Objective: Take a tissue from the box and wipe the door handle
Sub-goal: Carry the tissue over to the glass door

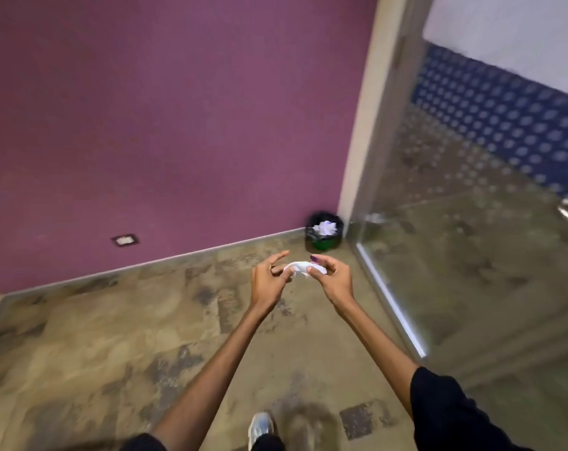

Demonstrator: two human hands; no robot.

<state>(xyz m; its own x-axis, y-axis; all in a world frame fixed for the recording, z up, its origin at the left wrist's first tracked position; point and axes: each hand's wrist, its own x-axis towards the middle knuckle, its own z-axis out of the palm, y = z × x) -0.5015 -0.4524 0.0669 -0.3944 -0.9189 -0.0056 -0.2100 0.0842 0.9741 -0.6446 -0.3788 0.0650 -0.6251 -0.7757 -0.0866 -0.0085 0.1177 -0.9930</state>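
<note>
- A crumpled white tissue (304, 269) is held out in front of the body, pinched between the two hands and bridging the small gap between them.
- The left hand (269, 279) is closed on the tissue's left end with thumb and curled fingers, while its index finger is stretched out and free.
- The right hand (330, 276) is clasped over the tissue's right end, with the fingertips folded around it.
- The tissue is judged to be very light, soft and easily torn; it is best taken as a bunched wad rather than by one thin corner, and a gentle pinch should be enough.
- Beyond the hands, against the purple wall (165, 118), a small black-lined waste bin (324, 231) is seen with crumpled white paper inside.
- To the right of the right hand a glass partition (471, 222) with a pale frame is seen.
- Neither the door handle nor the tissue box can be made out.
- Below the hands only patterned carpet (97, 336) and a shoe (261, 426) are seen; nothing is seen between the hands and the bin.
</note>
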